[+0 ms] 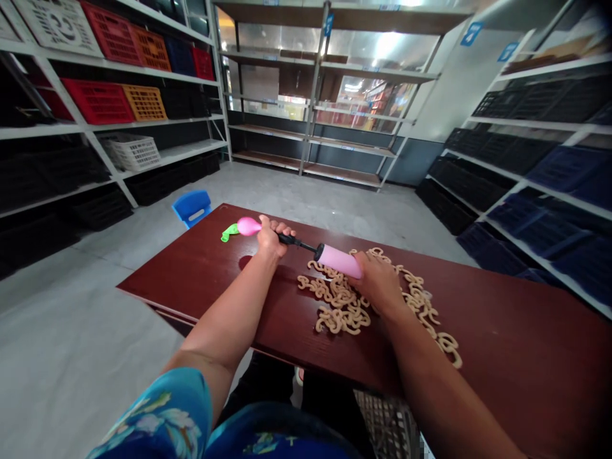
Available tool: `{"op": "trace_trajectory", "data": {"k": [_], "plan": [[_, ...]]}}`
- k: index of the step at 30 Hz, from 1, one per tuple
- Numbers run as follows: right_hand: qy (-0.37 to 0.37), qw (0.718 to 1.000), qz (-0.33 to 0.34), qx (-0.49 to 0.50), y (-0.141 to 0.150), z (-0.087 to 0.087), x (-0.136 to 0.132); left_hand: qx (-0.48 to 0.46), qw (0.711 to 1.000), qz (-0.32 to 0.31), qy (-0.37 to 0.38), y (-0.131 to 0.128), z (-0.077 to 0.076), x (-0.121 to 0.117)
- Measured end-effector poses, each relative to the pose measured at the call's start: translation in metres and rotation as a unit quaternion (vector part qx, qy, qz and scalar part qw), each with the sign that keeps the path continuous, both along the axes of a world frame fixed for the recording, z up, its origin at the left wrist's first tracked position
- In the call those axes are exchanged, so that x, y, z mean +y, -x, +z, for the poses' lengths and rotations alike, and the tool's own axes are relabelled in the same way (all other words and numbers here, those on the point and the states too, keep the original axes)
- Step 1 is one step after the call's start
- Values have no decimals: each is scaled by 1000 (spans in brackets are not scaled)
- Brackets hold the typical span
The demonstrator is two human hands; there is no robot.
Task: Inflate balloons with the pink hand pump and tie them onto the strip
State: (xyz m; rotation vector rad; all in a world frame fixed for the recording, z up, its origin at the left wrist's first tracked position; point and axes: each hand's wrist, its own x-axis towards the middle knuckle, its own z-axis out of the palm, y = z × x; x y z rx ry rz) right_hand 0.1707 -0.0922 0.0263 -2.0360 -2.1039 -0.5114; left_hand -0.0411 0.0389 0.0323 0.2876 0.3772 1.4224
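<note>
A balloon pump with a pink barrel [338,260] and a black shaft slants over the dark red-brown table [201,280]. My left hand [273,237] is wrapped around its black end piece. Beyond that fist sticks out a small, partly filled pink balloon [248,225]; its neck is hidden by my fingers. My right hand [380,280] grips the far end of the pink barrel. Part of the shaft shows between barrel and left hand. Beside the pink balloon lies a limp green balloon [229,233]. Many curved beige pieces [340,317] are spread under and around my right hand.
A blue chair [192,207] stands behind the table's left end. Shelves with red [98,101], yellow and white crates line the left wall. Dark crates [507,150] fill the right shelves. A metal rack [306,137] stands at the back.
</note>
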Motion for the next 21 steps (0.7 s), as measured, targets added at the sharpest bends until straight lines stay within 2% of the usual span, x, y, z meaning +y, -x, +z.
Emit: {"op": "trace_trajectory", "data": {"k": [5, 9, 13, 21], "plan": [[-11, 999, -32, 1, -11, 5, 5, 1, 998, 68, -7, 17, 8, 9], [-19, 997, -67, 16, -23, 1, 9, -2, 996, 90, -20, 16, 10, 3], [-46, 996, -79, 13, -27, -5, 10, -11, 996, 72, -45, 1, 8, -9], [-59, 998, -22, 4, 0, -6, 10, 2, 999, 12, -51, -32, 5, -38]]}}
